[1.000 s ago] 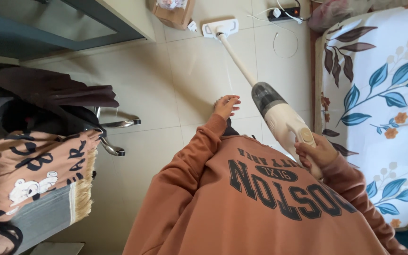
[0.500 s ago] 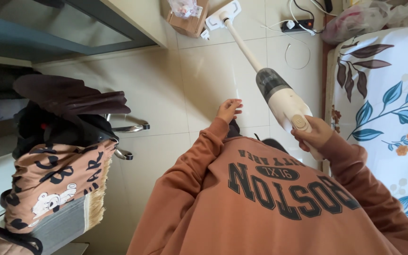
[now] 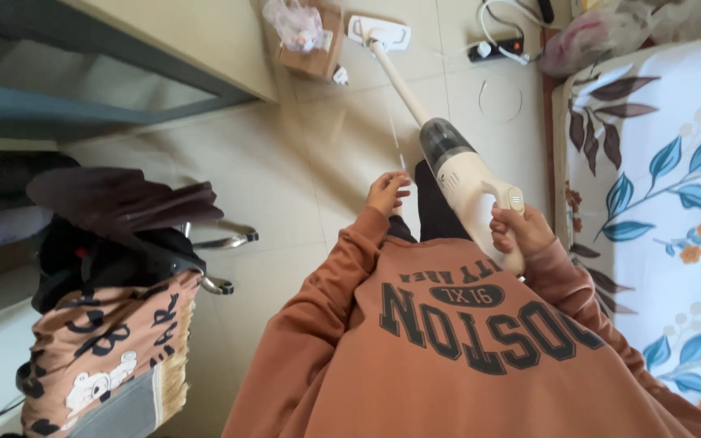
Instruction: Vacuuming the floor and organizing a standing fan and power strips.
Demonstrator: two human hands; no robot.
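Head view shows my right hand [image 3: 519,231] gripping the vacuum cleaner [image 3: 460,174], whose floor head [image 3: 379,32] has slid further out across the tiles toward the cardboard box [image 3: 311,49] (left hand [image 3: 387,193] loose, holding nothing).

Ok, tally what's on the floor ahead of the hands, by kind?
Stick vacuum, held in right hand: 1
Cardboard box: 1
Power strip: 1
Plastic bags: 1 pile, exact count unclear
Left hand holds nothing.
Total: 4

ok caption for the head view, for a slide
Right hand grips a cream stick vacuum on the beige tiled floor; left hand hangs free.
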